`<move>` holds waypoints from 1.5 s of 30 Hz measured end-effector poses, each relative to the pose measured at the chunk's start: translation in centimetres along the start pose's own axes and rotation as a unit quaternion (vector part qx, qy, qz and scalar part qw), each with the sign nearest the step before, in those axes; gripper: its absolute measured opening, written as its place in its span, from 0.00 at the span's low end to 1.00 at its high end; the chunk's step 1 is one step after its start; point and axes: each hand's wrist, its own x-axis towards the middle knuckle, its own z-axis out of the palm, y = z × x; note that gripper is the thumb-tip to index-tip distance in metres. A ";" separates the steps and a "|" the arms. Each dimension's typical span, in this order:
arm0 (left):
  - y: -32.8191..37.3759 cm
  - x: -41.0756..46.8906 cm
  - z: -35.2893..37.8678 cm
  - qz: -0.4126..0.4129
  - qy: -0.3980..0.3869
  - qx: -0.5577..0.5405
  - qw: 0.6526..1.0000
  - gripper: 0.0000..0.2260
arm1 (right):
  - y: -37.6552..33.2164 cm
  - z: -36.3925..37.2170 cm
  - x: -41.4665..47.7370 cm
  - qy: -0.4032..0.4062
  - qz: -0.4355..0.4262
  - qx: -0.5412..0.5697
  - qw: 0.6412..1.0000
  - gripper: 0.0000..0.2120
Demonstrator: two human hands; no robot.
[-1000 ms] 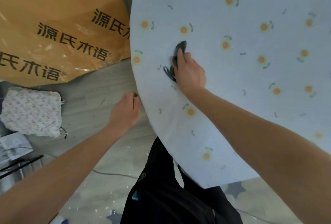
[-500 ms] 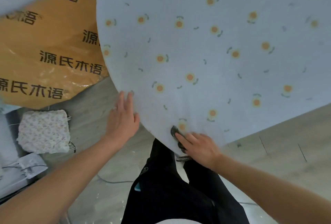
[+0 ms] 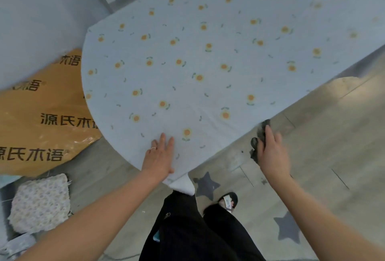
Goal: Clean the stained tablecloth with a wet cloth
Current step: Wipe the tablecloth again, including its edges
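A pale blue tablecloth [image 3: 208,56] printed with small orange flowers covers a rounded table that fills the upper middle of the view. My left hand [image 3: 159,156] lies flat with fingers spread on the cloth near its front edge; a ring is on one finger. My right hand [image 3: 273,154] hangs off the table's right edge over the floor, shut on a dark grey wet cloth [image 3: 259,139] that sticks out above and left of my fingers. The wet cloth does not touch the tablecloth. No stain shows clearly on the tablecloth.
A large orange wrapped package [image 3: 41,119] with black characters lies on the floor left of the table. A folded floral fabric [image 3: 40,202] sits at lower left. My black trousers [image 3: 187,229] and a sandalled foot [image 3: 228,200] are below, on a grey floor with star marks.
My right hand with the dark cloth has slid from the tablecloth's front edge out to the right, off the table. My left hand has moved from the table's rim onto the cloth. The view has pulled back.
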 end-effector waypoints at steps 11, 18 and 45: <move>1.2 0.1 -1.1 -0.002 -0.049 -0.043 0.998 0.60 | -9.5 6.3 0.3 -0.104 -0.259 -0.019 0.960 0.27; 1.8 0.3 -0.3 -0.016 -0.050 -0.028 0.998 0.57 | 1.8 0.5 13.2 -0.009 -0.135 -0.073 0.988 0.17; 31.7 18.1 -25.3 0.141 -0.024 0.060 0.988 0.14 | 15.7 -13.4 34.4 -0.045 -0.171 -0.140 0.974 0.20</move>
